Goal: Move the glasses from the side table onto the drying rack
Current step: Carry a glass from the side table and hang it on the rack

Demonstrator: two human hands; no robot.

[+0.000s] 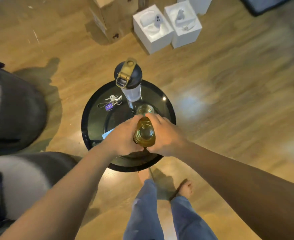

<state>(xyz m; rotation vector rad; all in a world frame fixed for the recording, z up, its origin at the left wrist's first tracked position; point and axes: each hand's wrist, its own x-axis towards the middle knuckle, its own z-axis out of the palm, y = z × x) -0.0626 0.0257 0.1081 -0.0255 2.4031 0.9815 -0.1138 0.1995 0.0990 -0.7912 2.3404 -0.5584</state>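
Note:
A round black side table (90, 118) stands on the wooden floor below me. Over its near half, an amber-tinted glass (144, 133) is held between both hands. My left hand (122, 135) grips its left side and my right hand (165, 134) grips its right side. A second, clear glass (145, 109) stands on the table just beyond my fingertips. No drying rack is in view.
A water bottle (128, 78) with a black and gold lid stands at the table's far side, keys (112, 101) lie to its left, and a blue paper (107, 135) peeks out by my left wrist. White boxes (153, 30) and a cardboard box (106, 19) sit on the floor beyond. A dark seat (18, 110) is at left.

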